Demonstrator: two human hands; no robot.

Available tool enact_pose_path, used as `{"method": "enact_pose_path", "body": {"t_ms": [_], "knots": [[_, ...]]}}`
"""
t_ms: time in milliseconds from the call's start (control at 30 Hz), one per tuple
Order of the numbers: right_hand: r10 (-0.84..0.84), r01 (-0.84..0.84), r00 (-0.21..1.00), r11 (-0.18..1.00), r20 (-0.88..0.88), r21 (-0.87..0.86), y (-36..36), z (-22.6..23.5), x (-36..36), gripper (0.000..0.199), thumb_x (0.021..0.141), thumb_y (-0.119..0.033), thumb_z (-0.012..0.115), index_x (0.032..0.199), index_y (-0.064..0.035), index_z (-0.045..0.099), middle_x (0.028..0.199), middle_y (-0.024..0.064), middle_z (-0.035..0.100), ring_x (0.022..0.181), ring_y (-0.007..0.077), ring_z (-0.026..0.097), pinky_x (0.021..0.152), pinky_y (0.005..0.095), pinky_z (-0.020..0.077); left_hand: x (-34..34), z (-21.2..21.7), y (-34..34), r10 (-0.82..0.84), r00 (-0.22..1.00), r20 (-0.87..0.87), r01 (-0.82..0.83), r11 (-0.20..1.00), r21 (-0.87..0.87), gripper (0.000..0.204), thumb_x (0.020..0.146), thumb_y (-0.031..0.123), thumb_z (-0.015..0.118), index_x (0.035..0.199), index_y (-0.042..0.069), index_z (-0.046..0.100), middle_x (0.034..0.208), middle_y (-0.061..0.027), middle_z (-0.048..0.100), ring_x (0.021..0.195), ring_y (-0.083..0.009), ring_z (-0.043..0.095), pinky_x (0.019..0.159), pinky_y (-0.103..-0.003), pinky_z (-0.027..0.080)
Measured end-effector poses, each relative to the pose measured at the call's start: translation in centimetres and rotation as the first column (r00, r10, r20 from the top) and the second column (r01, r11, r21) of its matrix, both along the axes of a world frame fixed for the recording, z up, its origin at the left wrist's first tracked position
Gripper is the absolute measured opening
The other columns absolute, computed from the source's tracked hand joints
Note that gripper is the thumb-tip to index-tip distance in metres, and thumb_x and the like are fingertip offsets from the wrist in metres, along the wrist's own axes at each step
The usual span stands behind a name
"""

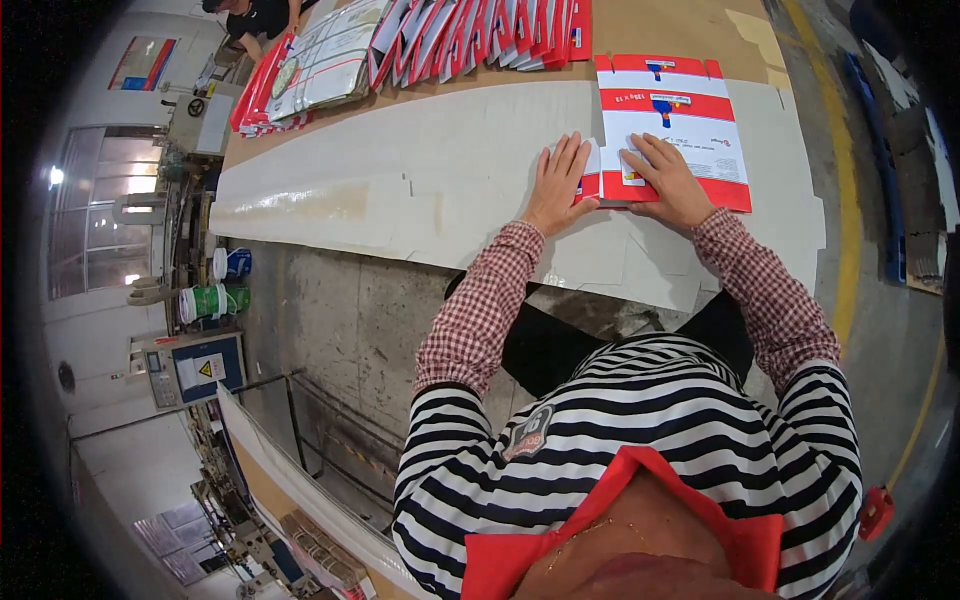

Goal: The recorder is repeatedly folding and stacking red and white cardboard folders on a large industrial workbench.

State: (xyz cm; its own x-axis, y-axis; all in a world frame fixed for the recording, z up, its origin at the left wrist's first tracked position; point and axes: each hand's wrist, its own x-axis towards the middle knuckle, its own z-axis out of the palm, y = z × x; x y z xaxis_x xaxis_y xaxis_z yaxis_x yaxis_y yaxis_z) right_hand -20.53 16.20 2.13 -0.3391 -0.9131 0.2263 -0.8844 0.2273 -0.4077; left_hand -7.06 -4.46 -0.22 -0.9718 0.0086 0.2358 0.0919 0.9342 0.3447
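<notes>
A red and white printed cardboard carton blank (700, 150) lies flat on the worktable (420, 180) before me. My left hand (556, 192) rests flat at its left edge, fingers stretched out over a small folded flap (591, 172). On the lower middle of the blank lies my right hand (676, 186), palm down with the fingers extended. A small white and yellow printed patch (631, 170) shows beside its fingertips. What lies under both palms is hidden.
A long row of red and white folded cartons (480, 40) leans along the table's far side. Left of it sits a strapped white bundle (330, 60). A co-worker (262, 20) is at the far left. Buckets (212, 302) stand on the floor, left. Blue pallets (880, 150) are right.
</notes>
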Motion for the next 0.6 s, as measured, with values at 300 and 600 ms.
{"method": "enact_pose_path", "body": {"t_ms": [300, 600], "knots": [[0.009, 0.007, 0.989, 0.994, -0.147, 0.106, 0.1, -1.8, 0.2, 0.080, 0.077, -0.062, 0.057, 0.136, -0.0108, 0.040, 0.145, 0.0150, 0.030, 0.136, 0.0322, 0.024, 0.112, 0.0459, 0.0177, -0.3, 0.1, 1.0, 0.053, 0.989, 0.139, -0.018, 0.971, -0.240, 0.083, 0.085, 0.063, 0.044, 0.144, 0.008, 0.023, 0.151, -0.0171, 0.014, 0.138, -0.0380, 0.013, 0.109, -0.055, 0.011], [0.020, 0.019, 0.973, 0.986, -0.229, 0.164, 0.1, -2.2, 0.5, 0.072, 0.086, -0.060, 0.045, 0.137, -0.0093, 0.039, 0.145, 0.0149, 0.029, 0.136, 0.0317, 0.023, 0.112, 0.0476, 0.0174, -0.7, -0.3, 1.8, 0.100, 0.975, 0.196, -0.048, 0.967, -0.252, 0.067, 0.090, 0.052, 0.044, 0.144, 0.016, 0.028, 0.151, -0.0156, 0.013, 0.138, -0.0415, 0.009, 0.108, -0.058, 0.009]]}}
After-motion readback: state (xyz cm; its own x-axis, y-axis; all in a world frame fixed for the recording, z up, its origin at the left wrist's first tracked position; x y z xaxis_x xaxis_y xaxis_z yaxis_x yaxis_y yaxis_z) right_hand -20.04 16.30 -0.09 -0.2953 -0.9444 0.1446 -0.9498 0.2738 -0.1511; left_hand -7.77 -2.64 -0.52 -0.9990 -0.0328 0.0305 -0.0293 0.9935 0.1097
